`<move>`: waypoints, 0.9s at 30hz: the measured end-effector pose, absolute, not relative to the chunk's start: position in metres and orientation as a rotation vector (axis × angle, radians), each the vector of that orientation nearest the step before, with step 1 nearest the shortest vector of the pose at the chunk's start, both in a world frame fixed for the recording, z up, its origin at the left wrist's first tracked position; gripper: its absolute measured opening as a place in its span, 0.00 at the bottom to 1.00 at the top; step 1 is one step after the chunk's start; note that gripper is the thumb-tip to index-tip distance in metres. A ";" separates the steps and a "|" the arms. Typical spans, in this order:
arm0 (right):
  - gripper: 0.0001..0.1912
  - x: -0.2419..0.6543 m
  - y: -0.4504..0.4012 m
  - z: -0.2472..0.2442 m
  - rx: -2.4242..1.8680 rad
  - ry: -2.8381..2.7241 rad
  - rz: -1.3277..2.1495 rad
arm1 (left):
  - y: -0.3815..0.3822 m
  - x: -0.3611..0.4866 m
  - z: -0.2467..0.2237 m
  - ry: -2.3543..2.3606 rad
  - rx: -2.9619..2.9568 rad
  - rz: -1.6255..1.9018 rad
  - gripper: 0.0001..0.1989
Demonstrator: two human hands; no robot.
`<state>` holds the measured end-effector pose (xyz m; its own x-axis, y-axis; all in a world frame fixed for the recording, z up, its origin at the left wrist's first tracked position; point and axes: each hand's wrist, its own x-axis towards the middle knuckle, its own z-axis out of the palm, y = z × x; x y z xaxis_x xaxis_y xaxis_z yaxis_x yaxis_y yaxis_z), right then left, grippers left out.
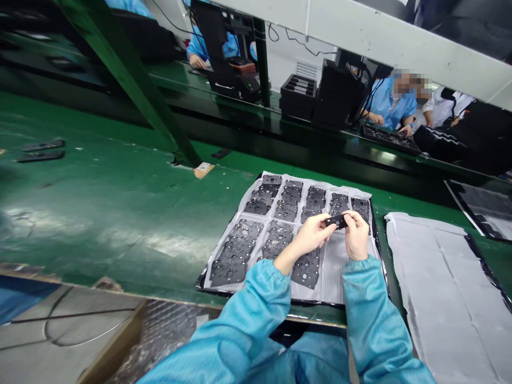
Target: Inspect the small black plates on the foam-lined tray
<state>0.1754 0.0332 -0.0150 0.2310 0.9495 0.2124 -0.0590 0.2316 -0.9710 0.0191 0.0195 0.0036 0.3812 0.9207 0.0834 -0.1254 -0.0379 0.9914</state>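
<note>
A small black part [337,221] is held between my two hands above a tray. My left hand [314,233] pinches its left end, and my right hand [356,230] grips its right end. Beneath them lies the tray [256,216], lined with white sheet and split into compartments. Rows of overlapping dark flat parts [230,256] fill many of these compartments. The compartment at the front right, between my forearms, shows bare white lining [333,272].
A second white-lined tray [432,272] is at the right, with a black-edged one [488,213] behind it. A green post [136,90] rises from the bench at left. Two dark parts [44,151] lie far left. People in blue work across the bench, beside black machines [228,58].
</note>
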 end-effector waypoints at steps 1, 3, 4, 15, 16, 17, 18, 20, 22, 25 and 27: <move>0.12 0.174 0.033 -0.015 -1.091 -1.089 0.880 | 0.020 0.020 0.002 0.807 1.344 1.024 0.13; 0.11 0.172 0.032 -0.014 -1.128 -1.110 0.766 | 0.020 0.023 -0.002 0.807 1.355 1.082 0.13; 0.12 0.170 0.031 -0.014 -1.149 -1.115 0.719 | 0.021 0.024 -0.003 0.796 1.342 1.115 0.14; 0.15 0.146 0.019 -0.015 -1.159 -1.117 0.705 | 0.027 0.028 -0.001 0.819 0.965 1.364 0.15; 0.15 0.145 0.018 -0.014 -1.156 -1.123 0.711 | 0.027 0.028 -0.001 0.830 0.953 1.376 0.15; 0.15 0.145 0.017 -0.013 -1.156 -1.130 0.716 | 0.028 0.028 -0.002 0.834 0.940 1.384 0.14; 0.15 0.144 0.016 -0.012 -1.158 -1.134 0.724 | 0.028 0.028 -0.002 0.832 0.928 1.389 0.14; 0.15 0.143 0.014 -0.011 -1.160 -1.138 0.740 | 0.028 0.028 -0.003 0.826 0.911 1.390 0.14; 0.15 0.140 0.013 -0.010 -1.157 -1.132 0.751 | 0.028 0.029 -0.004 0.827 0.888 1.398 0.14; 0.14 0.136 0.012 -0.012 -1.134 -1.115 0.785 | 0.027 0.028 -0.004 0.831 0.826 1.404 0.13; 0.14 0.133 0.010 -0.014 -1.119 -1.119 0.810 | 0.026 0.028 -0.004 0.823 0.795 1.390 0.12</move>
<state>0.1330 0.0104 -0.0142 0.2717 0.9236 0.2704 0.0315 0.2723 -0.9617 0.0280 0.0265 -0.0038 0.0117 0.9996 -0.0268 -0.5043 0.0291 0.8631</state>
